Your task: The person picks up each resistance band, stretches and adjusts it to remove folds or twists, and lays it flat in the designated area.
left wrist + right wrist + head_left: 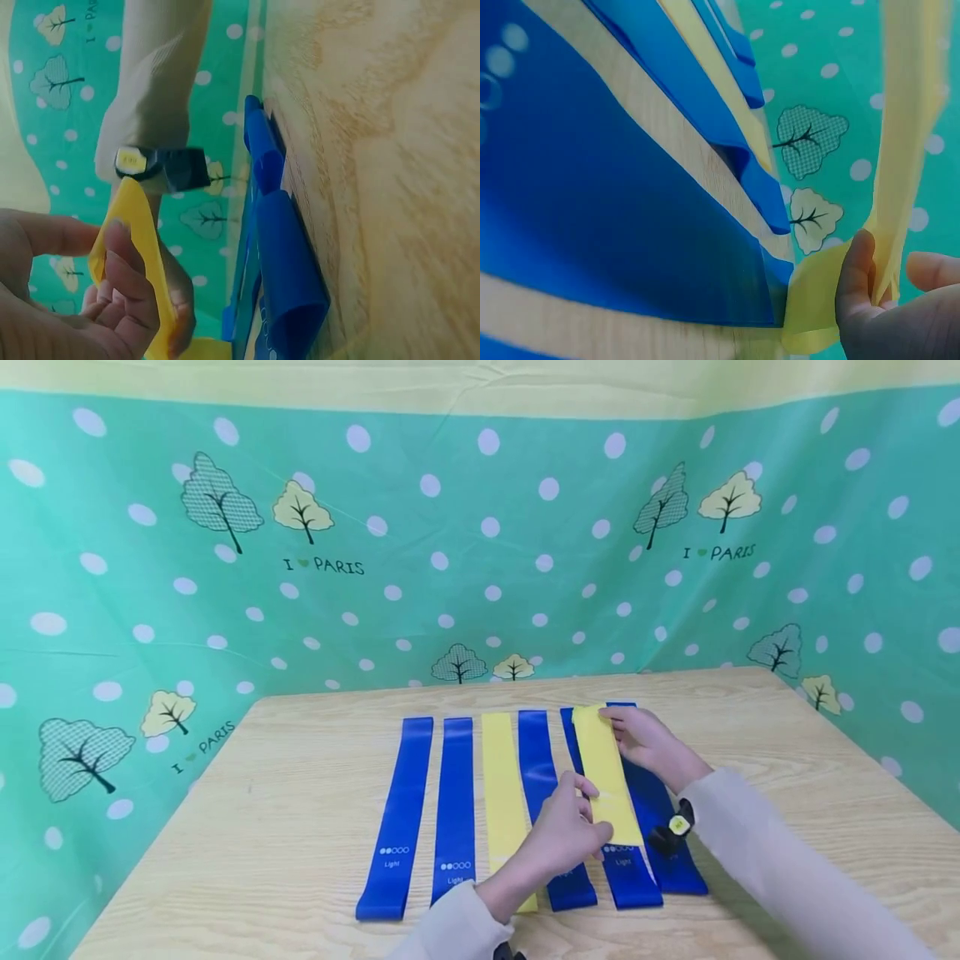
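Observation:
A yellow resistance band [609, 768] is held by both hands above a blue resistance band [633, 881], part of which it hides. My left hand [561, 827] grips its near end. Between thumb and fingers, the left wrist view shows the lifted yellow end [142, 225]. At the far end, my right hand [651, 745] pinches the yellow band, seen hanging as a strip [906, 127] in the right wrist view. Another blue band [663, 818] lies to the right, partly beneath the right wrist.
More bands lie side by side on the wooden table [277, 827]: a blue band [397, 810] at far left, a second blue one [457, 793], a yellow one [500, 768] and a blue one [534, 752]. Behind hangs a green dotted cloth [420, 527].

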Tool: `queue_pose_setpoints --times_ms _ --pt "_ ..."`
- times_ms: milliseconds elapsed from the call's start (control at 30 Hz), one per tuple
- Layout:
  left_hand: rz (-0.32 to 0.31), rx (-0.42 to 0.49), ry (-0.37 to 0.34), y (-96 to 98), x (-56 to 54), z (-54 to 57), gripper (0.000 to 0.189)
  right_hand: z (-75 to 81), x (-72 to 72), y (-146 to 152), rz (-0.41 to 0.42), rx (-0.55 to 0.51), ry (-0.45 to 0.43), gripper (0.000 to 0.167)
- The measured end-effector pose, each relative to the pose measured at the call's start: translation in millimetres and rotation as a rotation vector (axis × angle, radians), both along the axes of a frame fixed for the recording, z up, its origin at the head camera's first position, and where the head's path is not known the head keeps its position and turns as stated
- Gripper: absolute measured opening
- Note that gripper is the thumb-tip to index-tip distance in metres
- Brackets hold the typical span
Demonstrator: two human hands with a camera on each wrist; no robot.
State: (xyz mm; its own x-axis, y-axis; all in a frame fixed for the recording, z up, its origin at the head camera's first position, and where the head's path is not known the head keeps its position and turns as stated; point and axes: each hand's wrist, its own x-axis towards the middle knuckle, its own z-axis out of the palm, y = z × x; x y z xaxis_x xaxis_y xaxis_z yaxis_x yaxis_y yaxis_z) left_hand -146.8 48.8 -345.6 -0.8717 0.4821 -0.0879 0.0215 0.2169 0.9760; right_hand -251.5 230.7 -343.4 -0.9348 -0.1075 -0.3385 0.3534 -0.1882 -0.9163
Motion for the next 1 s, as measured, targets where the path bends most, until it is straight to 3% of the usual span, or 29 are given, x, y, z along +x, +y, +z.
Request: queue_pose_setpoints --times_ms 133,233,333,467,600,767,1000 --pt "-0.040 0.014 0.022 1.7 0.8 1.5 0.038 -3.6 -12.8 -2.3 -0.047 -0.015 -0.003 0.024" --pt "-0.081 0.041 0.000 5.3 3.0 0.5 0.038 -4.0 -22.2 1.4 -0.120 0.004 -0.006 0.009" --pt "-0.089 0.030 -0.032 8.8 6.0 -1.9 0.039 -1.3 -32.1 8.5 -0.150 0.073 0.005 0.013" --pt "-0.089 0.009 -0.040 11.0 7.8 -4.2 0.039 3.7 -45.1 17.2 -0.130 0.153 0.035 0.019" --pt "-0.091 0.003 -0.071 15.8 9.7 -6.0 0.036 6.9 -54.0 27.5 -0.115 0.153 0.045 0.010" --pt "-0.026 -0.017 -0.166 29.1 12.9 -12.0 0.029 10.5 -59.2 44.1 -0.097 0.166 0.051 0.006" --pt "0.054 -0.105 -0.166 57.2 15.2 -18.7 0.035 12.9 -60.4 72.7 -0.170 0.369 0.068 0.021"
